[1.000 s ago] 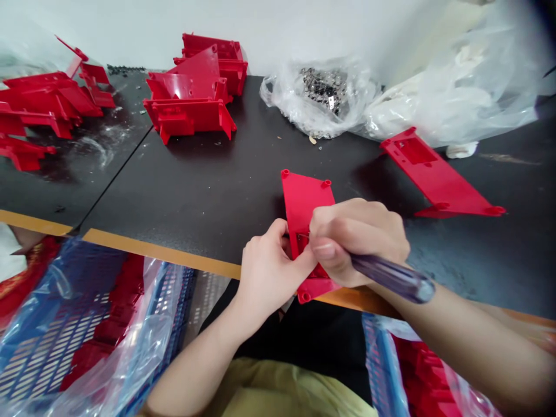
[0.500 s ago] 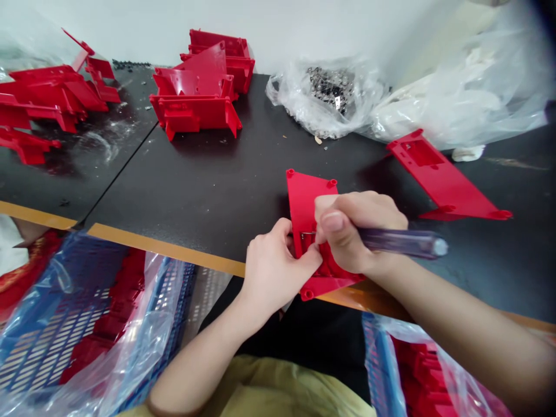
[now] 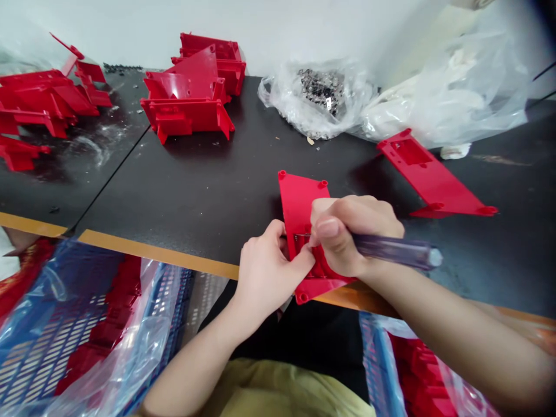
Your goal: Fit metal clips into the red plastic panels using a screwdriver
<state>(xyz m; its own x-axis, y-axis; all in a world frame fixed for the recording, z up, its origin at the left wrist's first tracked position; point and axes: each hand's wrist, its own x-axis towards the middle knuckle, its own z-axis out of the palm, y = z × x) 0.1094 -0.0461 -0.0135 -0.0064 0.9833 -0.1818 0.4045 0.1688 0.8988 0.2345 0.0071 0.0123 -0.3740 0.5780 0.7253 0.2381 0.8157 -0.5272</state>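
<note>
A red plastic part with round posts at its corners rests at the table's front edge. My left hand is closed on its left side, with the thumb lying across the part. In my right hand is a screwdriver with a dark translucent handle, held nearly level. Its thin metal shaft points left, and the tip meets the part near a small slot by my left thumb. My fingers hide much of the part's right side, and whether a small piece sits at the tip is too small to tell.
Another red part lies to the right. Behind stand stacked red parts, more red parts at far left, and a plastic bag of small metal pieces. Blue baskets holding red parts flank my legs below the table edge.
The whole view has shifted slightly. Both hands keep their hold, and the screwdriver tip stays at about the same spot on the red part.
</note>
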